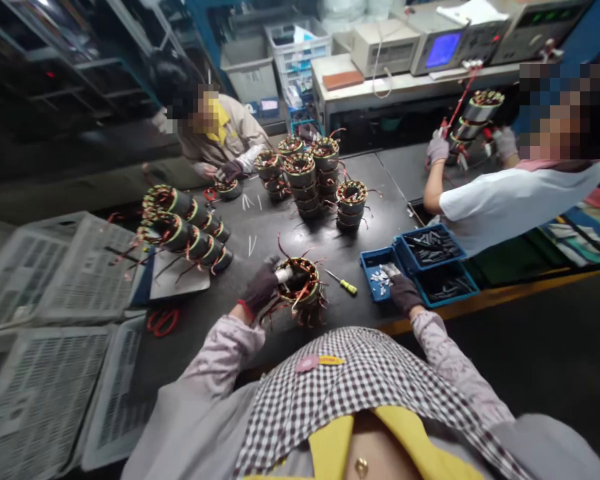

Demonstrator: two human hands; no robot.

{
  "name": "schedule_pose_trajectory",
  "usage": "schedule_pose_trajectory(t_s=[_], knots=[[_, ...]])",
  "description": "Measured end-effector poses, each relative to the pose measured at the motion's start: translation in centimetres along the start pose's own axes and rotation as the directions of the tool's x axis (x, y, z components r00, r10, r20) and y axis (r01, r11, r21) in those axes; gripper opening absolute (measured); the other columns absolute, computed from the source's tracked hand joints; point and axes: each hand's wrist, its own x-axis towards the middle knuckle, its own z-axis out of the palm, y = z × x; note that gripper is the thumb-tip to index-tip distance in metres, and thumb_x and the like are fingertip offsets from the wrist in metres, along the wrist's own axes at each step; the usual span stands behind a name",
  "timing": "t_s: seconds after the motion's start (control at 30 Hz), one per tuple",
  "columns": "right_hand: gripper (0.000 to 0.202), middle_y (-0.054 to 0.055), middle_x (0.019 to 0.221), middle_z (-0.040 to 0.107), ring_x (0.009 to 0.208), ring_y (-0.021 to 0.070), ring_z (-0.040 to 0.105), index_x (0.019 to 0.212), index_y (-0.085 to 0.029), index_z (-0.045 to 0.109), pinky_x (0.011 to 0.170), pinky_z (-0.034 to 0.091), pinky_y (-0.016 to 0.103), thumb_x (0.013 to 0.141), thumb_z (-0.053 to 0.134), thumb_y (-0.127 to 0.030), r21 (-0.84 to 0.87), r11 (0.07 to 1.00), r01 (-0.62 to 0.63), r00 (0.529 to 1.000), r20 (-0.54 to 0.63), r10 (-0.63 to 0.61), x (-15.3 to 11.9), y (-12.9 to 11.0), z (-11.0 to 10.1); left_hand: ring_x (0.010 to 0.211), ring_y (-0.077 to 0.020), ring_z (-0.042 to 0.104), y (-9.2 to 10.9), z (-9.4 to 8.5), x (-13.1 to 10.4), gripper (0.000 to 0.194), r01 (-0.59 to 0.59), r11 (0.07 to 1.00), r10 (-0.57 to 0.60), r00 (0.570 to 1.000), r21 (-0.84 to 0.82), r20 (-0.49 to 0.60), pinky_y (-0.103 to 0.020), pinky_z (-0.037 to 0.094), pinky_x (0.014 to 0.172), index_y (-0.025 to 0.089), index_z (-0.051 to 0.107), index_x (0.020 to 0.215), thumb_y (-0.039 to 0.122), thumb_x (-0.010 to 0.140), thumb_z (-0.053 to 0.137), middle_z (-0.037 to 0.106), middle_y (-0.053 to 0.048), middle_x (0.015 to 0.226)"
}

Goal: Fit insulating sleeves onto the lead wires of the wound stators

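In front of me on the dark table stands a motor stator [307,300], its copper windings on top and red-brown lead wires splaying out all round. My left hand [261,288], in a dark glove with pale fingertips, grips its left rim, fingers over the edge toward the hollow middle. My right hand [404,288], gloved alike, reaches into a small blue tray [367,260]. Its fingertips are together at a heap of small white pieces [380,279]; whatever they pinch is hidden. A screwdriver [349,287] with a yellow handle lies between the stator and the tray.
Blue bins [453,300] of dark sleeves adjoin the tray. Stacked stators [305,190] stand farther back, and more lean in rows [185,233] at left. Red-handled scissors [163,323] lie near grey crates [40,393]. Co-workers handle stators across the table [227,190] and at right [473,130].
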Motion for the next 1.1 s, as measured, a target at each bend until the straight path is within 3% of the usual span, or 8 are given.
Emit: schedule_pose_trajectory(t_s=[0.07, 0.13, 0.33, 0.5, 0.67, 0.8, 0.9, 1.1], knots=[[0.018, 0.009, 0.107, 0.079, 0.11, 0.027, 0.068, 0.095, -0.024, 0.078, 0.115, 0.048, 0.043, 0.084, 0.064, -0.023, -0.022, 0.995, -0.095, 0.995, -0.025, 0.094, 0.1, 1.3, -0.9, 0.102, -0.0346, 0.077, -1.0, 0.3, -0.4, 0.066, 0.104, 0.994, -0.096, 0.978, -0.035, 0.186, -0.044, 0.063, 0.089, 0.014, 0.072, 0.119, 0.032, 0.058, 0.089, 0.081, -0.013, 0.104], [0.016, 0.01, 0.101, 0.078, 0.103, 0.0278, 0.067, 0.095, -0.023, 0.077, 0.111, 0.048, 0.048, 0.088, 0.064, -0.028, -0.046, 0.983, -0.178, 0.983, -0.051, 0.175, 0.3, 2.0, -1.3, 0.091, -0.034, 0.078, -1.6, 0.5, -0.7, 0.062, 0.14, 0.989, -0.125, 0.965, -0.048, 0.23, -0.046, 0.064, 0.085, 0.012, 0.074, 0.117, 0.032, 0.059, 0.087, 0.082, -0.013, 0.096], [0.01, 0.004, 0.092, 0.076, 0.101, 0.023, 0.066, 0.085, -0.022, 0.077, 0.109, 0.046, 0.039, 0.076, 0.082, -0.021, -0.012, 0.975, -0.22, 0.973, 0.067, 0.22, 0.5, 2.8, -0.5, 0.089, -0.0359, 0.078, -1.9, 0.3, -0.1, 0.054, 0.201, 0.979, -0.198, 0.967, -0.007, 0.158, -0.045, 0.063, 0.08, 0.012, 0.079, 0.108, 0.031, 0.058, 0.086, 0.082, -0.011, 0.086], [0.01, -0.001, 0.086, 0.078, 0.093, 0.0187, 0.069, 0.096, -0.021, 0.078, 0.104, 0.051, 0.035, 0.087, 0.073, -0.024, 0.102, 0.964, -0.244, 0.961, 0.161, 0.226, 0.9, 3.1, 0.3, 0.091, -0.0366, 0.077, -2.1, 0.2, -0.4, 0.048, 0.262, 0.962, -0.269, 0.955, 0.072, 0.124, -0.043, 0.061, 0.077, 0.02, 0.081, 0.103, 0.037, 0.058, 0.087, 0.079, -0.002, 0.073], [0.028, -0.001, 0.091, 0.079, 0.093, 0.0181, 0.07, 0.095, -0.021, 0.076, 0.103, 0.054, 0.036, 0.072, 0.072, -0.006, 0.217, 0.938, -0.27, 0.956, 0.179, 0.234, 1.2, 3.0, -0.4, 0.091, -0.0347, 0.076, -2.8, 0.8, -1.9, 0.04, 0.249, 0.965, -0.255, 0.965, 0.085, 0.068, -0.042, 0.06, 0.078, 0.02, 0.08, 0.096, 0.036, 0.06, 0.084, 0.079, -0.002, 0.074], [0.015, 0.001, 0.08, 0.077, 0.078, 0.0192, 0.072, 0.097, -0.019, 0.072, 0.085, 0.061, 0.038, 0.084, 0.064, -0.019, 0.313, 0.89, -0.332, 0.933, 0.246, 0.262, 1.3, 2.6, 0.0, 0.089, -0.0355, 0.077, -3.5, 2.0, -2.9, 0.049, 0.239, 0.971, -0.239, 0.971, -0.001, 0.012, -0.042, 0.061, 0.076, 0.016, 0.078, 0.1, 0.033, 0.054, 0.082, 0.081, -0.008, 0.084], [0.011, 0.0, 0.072, 0.074, 0.071, 0.0185, 0.07, 0.095, -0.02, 0.067, 0.081, 0.061, 0.038, 0.087, 0.06, -0.022, 0.321, 0.876, -0.36, 0.927, 0.229, 0.297, 2.0, 2.4, 0.8, 0.087, -0.0342, 0.077, -3.6, 2.9, -3.1, 0.057, 0.248, 0.968, -0.249, 0.968, -0.043, -0.032, -0.043, 0.062, 0.075, 0.016, 0.075, 0.107, 0.031, 0.053, 0.08, 0.082, -0.01, 0.093], [0.022, 0.001, 0.083, 0.077, 0.083, 0.0186, 0.07, 0.094, -0.02, 0.068, 0.087, 0.058, 0.036, 0.073, 0.072, -0.016, 0.235, 0.916, -0.324, 0.944, 0.139, 0.299, 2.3, 2.5, 1.1, 0.086, -0.0332, 0.076, -3.0, 3.6, -3.2, 0.064, 0.234, 0.97, -0.238, 0.969, -0.062, -0.065, -0.042, 0.06, 0.075, 0.015, 0.071, 0.111, 0.03, 0.049, 0.079, 0.081, -0.009, 0.093]])
